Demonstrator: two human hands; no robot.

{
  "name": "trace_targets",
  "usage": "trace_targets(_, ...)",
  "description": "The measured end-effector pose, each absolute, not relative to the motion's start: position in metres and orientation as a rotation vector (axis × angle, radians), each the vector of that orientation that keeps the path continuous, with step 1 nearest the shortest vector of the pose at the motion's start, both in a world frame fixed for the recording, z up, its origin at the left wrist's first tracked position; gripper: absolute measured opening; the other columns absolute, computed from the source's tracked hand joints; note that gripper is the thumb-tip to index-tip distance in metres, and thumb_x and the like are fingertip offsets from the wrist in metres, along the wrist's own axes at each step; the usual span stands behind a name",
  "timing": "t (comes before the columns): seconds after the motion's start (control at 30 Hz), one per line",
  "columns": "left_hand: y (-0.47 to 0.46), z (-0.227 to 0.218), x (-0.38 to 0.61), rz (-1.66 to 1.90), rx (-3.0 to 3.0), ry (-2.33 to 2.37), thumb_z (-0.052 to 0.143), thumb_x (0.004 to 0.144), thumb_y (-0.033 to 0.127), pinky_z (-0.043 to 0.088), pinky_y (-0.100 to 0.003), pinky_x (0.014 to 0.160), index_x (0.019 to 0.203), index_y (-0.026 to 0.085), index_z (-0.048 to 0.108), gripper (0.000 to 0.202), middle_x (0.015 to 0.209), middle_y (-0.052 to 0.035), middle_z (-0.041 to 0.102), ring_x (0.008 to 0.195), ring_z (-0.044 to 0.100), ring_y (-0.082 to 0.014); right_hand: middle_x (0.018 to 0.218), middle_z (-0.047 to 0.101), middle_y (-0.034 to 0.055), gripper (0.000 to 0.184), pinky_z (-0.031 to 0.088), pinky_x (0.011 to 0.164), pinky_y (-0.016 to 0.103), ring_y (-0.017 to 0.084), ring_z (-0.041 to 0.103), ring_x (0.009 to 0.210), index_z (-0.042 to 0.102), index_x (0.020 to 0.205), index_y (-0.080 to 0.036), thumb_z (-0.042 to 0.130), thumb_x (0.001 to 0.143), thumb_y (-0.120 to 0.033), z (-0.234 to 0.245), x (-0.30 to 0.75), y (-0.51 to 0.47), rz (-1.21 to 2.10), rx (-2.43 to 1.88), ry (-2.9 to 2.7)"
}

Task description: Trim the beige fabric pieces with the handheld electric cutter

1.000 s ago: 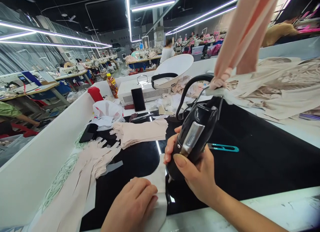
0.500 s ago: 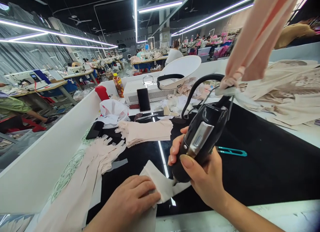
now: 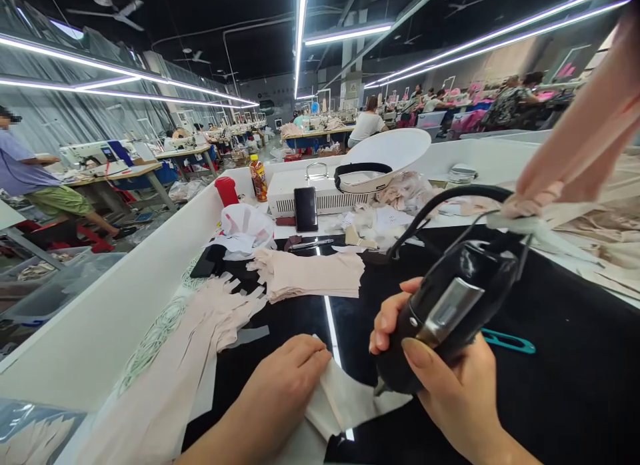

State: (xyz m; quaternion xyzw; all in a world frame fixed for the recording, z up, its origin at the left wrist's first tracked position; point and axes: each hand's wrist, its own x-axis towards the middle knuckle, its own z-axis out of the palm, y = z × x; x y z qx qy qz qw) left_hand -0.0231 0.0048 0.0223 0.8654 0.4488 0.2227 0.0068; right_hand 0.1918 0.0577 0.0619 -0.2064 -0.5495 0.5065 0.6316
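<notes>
My right hand [image 3: 455, 378] is wrapped round a black corded hand tool [image 3: 450, 311] with a silver plate on its side. The tool is tilted, its narrow metal tip at a pale beige fabric piece [image 3: 345, 391] on the black surface. Whether the tip presses into the cloth I cannot tell. At the cloth's far left edge, my left hand [image 3: 285, 378] has its fingers bent together over the fabric, fingertips partly hidden. A pink fabric strip [image 3: 575, 145] is knotted at the tool's upper end. Behind the right hand lies a teal thread snipper [image 3: 510, 341], partly covered.
Stacked beige pieces [image 3: 315, 273] lie ahead; long fabric strips [image 3: 180, 358] and green cord coils [image 3: 160, 328] are at left. A phone [image 3: 306, 210] leans against a white vented box [image 3: 280, 193]. A white side wall [image 3: 120, 305] borders the table. Other people sit farther off.
The view has swung left, so things appear farther right. My left hand has moved from lying over the cloth to its far edge, fingers now bent together. The tool stays in my right hand.
</notes>
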Motion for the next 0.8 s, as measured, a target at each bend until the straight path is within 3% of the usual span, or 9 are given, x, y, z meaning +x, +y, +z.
trace_targets(0.13, 0.010, 0.014, -0.025, 0.637, 2.767, 1.408, 0.049, 0.107, 0.006, 0.064, -0.036, 0.094, 0.121, 0.015, 0.063, 0.022, 0.114, -0.0084, 0.069, 0.107, 0.069, -0.0209, 0.086, 0.067, 0.0005, 0.034, 0.061, 0.060, 0.029, 0.016, 0.068, 0.067, 0.061, 0.124, -0.030, 0.078, 0.096, -0.039, 0.060, 0.199, 0.054, 1.130, -0.474, -1.267)
trace_targets(0.43, 0.005, 0.015, -0.025, 0.717, 2.844, 1.340, 0.043, 0.111, 0.010, 0.061, -0.031, 0.100, 0.119, 0.010, 0.064, 0.023, 0.118, -0.0103, 0.070, 0.109, 0.069, -0.0196, 0.086, 0.067, 0.0018, 0.033, 0.062, 0.061, 0.033, 0.019, 0.068, 0.068, 0.061, 0.125, -0.030, 0.077, 0.096, -0.036, 0.065, 0.197, 0.064, 1.144, -0.463, -1.263)
trace_targets(0.8, 0.007, 0.016, -0.023, 0.883, 2.822, 1.309, 0.040, 0.110, 0.008, 0.062, -0.030, 0.098, 0.118, 0.010, 0.067, 0.028, 0.109, -0.0101, 0.072, 0.103, 0.072, -0.0187, 0.086, 0.067, -0.0029, 0.036, 0.061, 0.063, 0.030, 0.015, 0.066, 0.066, 0.059, 0.117, -0.029, 0.083, 0.090, -0.037, 0.071, 0.135, 0.094, 1.202, -0.435, -1.152)
